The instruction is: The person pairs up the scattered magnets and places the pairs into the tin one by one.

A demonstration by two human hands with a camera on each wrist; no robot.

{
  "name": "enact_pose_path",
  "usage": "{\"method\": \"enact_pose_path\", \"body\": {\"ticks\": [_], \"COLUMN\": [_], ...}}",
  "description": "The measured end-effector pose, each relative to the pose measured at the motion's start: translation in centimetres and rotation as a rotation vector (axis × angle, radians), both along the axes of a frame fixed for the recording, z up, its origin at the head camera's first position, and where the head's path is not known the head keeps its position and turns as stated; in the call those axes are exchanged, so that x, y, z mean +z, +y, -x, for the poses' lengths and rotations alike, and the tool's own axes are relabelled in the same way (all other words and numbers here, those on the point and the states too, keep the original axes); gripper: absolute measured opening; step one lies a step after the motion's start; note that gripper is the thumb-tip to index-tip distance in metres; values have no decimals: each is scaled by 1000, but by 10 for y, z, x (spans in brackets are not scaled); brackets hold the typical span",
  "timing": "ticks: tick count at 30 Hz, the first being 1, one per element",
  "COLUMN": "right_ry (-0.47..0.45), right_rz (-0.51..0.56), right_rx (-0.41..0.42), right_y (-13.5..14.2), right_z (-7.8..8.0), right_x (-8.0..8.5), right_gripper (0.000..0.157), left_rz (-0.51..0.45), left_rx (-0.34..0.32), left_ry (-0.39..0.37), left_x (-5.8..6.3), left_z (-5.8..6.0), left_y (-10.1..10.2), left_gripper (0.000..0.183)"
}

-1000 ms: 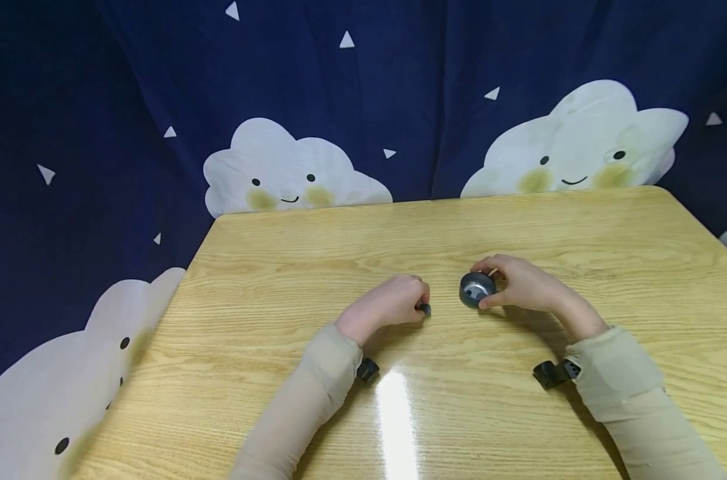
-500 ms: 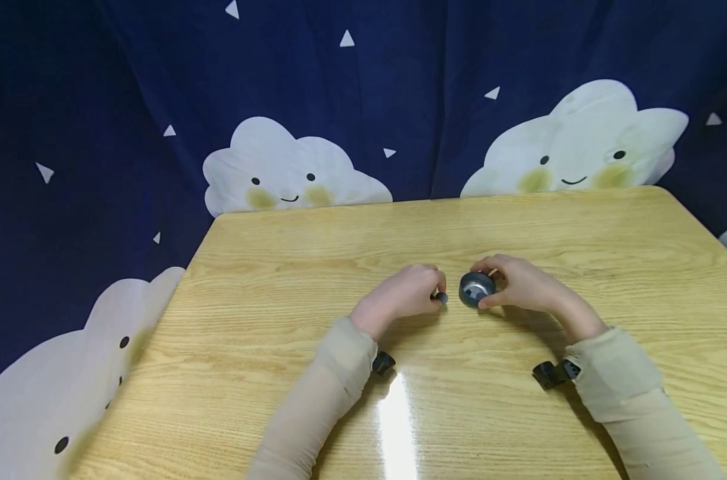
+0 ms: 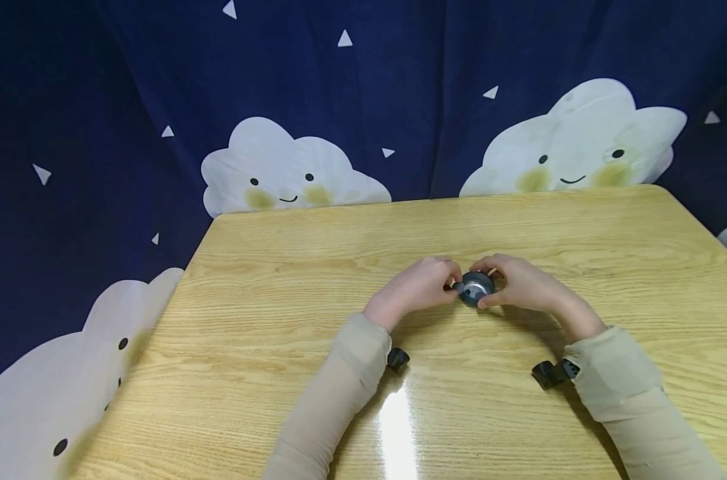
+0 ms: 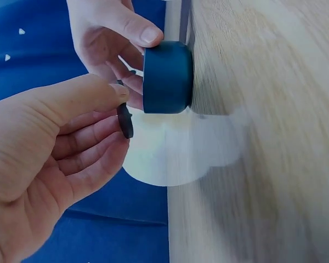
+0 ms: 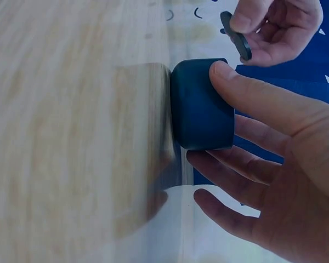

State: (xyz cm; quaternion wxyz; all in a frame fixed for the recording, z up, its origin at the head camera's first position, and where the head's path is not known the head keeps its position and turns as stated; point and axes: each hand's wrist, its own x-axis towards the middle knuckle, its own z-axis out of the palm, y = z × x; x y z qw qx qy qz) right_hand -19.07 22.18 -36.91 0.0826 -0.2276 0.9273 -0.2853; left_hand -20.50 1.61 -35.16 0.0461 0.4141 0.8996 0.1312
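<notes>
A small round cup [image 3: 488,279], dark teal outside and shiny metal inside, stands upright on the wooden table. The right hand [image 3: 522,283] holds it from the right, thumb on the near side and fingers on the far side. Between thumb and fingertips the left hand [image 3: 422,283] pinches a thin dark disc [image 4: 125,119]. It is tilted on edge, beside the cup's left rim in the head view and a little above the cup's mouth. Dark patches show inside the cup; whether they are pieces or reflections I cannot tell. In the right wrist view the cup [image 5: 202,107] touches the tabletop.
The wooden table [image 3: 267,293] reaches back to a dark blue curtain [image 3: 411,80] printed with white clouds. Black wrist cameras sit below each wrist, the left camera [image 3: 398,360] and the right camera [image 3: 546,375]. A bright light reflection lies on the near tabletop.
The left hand has moved right and slightly away from the body with the disc, up to the cup's left rim. The right hand and the cup have stayed in place.
</notes>
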Motion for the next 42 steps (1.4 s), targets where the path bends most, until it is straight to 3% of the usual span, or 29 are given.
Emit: {"method": "enact_pose_path", "body": {"ticks": [24,42], "right_ry": [-32,-12], "right_rz": [30,54], "right_rx": [2,11], "right_y": [-2,0], "right_z": [2,4], "right_x": [-1,-5], "right_gripper": [58,47], "left_rz": [-106,-100], "left_rx": [33,-28], "left_ry": [26,56], "left_x": [-7,-15], "left_z": [3,1], "left_y": [20,32], "left_gripper": [16,18]}}
